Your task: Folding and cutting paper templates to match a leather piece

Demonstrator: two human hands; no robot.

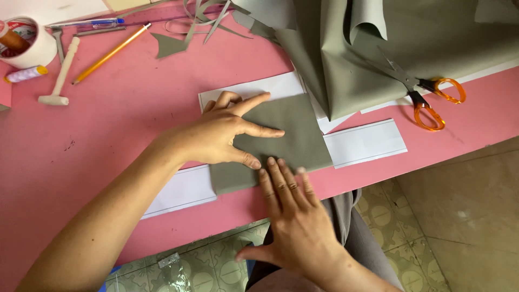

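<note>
- Here, a pink table (108, 124) fills most of the view.
- A big grey sheet (389, 48) lies at the top, with orange scissors (427, 94) on it.
- A grey square (281, 143) lies near the front edge, on white paper strips (367, 143).
- The left hand (221, 135) presses flat on it, fingers spread.
- The right hand (294, 216) lies flat, fingertips together touching its near edge.

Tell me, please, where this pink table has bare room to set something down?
Free: the pink table between the small mallet and the left hand. Crowded: the grey material heap, orange scissors and far-left tools.
</note>
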